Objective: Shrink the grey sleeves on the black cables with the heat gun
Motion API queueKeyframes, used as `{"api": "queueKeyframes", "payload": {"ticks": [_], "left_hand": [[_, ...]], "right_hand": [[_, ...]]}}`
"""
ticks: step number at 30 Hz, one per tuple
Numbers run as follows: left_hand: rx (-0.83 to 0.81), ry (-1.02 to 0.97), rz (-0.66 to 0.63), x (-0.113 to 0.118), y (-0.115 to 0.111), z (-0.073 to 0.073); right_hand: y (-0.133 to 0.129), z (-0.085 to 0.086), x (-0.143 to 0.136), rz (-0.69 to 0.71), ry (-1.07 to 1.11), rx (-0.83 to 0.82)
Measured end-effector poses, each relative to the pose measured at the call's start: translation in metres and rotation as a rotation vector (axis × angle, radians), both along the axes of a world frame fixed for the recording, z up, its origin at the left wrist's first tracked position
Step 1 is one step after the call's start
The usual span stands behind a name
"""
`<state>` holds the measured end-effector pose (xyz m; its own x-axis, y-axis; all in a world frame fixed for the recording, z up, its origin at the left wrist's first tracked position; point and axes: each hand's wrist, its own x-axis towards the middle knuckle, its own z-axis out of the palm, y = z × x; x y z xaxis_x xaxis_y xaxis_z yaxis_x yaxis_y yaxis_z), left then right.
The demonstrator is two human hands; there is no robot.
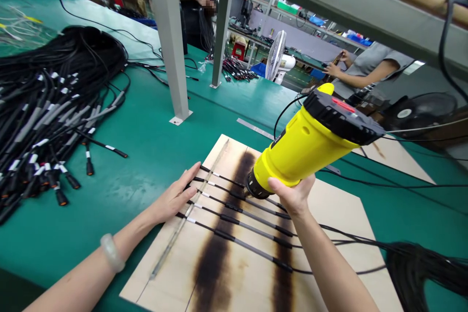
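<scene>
The fingers of your right hand (294, 197) are wrapped round a yellow heat gun (305, 144); no brand on it can be read. Your left hand (171, 202) grips nothing that shows: its fingers lie extended and close together, at the near ends of the cables.

You have five cables (252, 248) running side by side from the left fingers to beneath the right hand, each with one white label (190, 220) just beside the left fingers. The labels are too small to read. The black nozzle (256, 185) of the gun points down at the far cables; you cannot tell whether it touches them. One thin clear strip (164, 259) crosses the row beside your left fingers.

Under both hands is one wooden board (338, 209), marked by two dark scorch bands (215, 268). It lies on the green tabletop (139, 180). One bracelet (112, 252) circles your left wrist.

To the right of your right fingers lies a dark bundle (420, 263). Left of your left fingers lies a large heap of cables (80, 53), too tangled to count. Beyond your fingers stand two metal posts (166, 34), two fans (276, 56) and two co-workers (376, 66); one shirt print is illegible.
</scene>
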<state>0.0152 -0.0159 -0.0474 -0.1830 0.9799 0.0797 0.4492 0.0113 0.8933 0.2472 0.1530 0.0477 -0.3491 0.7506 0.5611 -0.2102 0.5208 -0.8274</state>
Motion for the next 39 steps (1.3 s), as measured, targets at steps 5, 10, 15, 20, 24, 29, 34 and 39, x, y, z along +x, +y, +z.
{"api": "queueKeyframes", "payload": {"ticks": [5, 10, 15, 20, 24, 29, 34, 39], "left_hand": [[-0.002, -0.002, -0.004, 0.002, 0.0, 0.007], [0.006, 0.041, -0.019, 0.001, 0.0, 0.002], [0.018, 0.069, -0.01, -0.001, 0.0, -0.006], [0.029, 0.065, -0.016, -0.003, -0.001, -0.012], [0.036, 0.066, -0.01, -0.002, -0.001, -0.013], [0.024, 0.087, -0.011, -0.002, -0.002, -0.011], [0.031, 0.081, -0.016, -0.003, -0.002, -0.011], [0.017, 0.079, -0.011, -0.003, -0.002, -0.012]], "right_hand": [[-0.005, 0.001, 0.0, 0.015, 0.009, -0.01], [-0.008, 0.006, -0.005, 0.021, 0.018, 0.0], [-0.008, 0.006, -0.006, 0.011, 0.017, -0.013], [-0.003, 0.0, -0.008, -0.025, 0.032, -0.037], [-0.001, 0.0, -0.015, -0.056, 0.056, -0.036], [0.001, 0.005, -0.025, -0.038, 0.06, -0.067], [0.001, 0.007, -0.03, -0.015, 0.06, -0.062], [0.0, 0.005, -0.03, -0.029, 0.026, -0.073]]}}
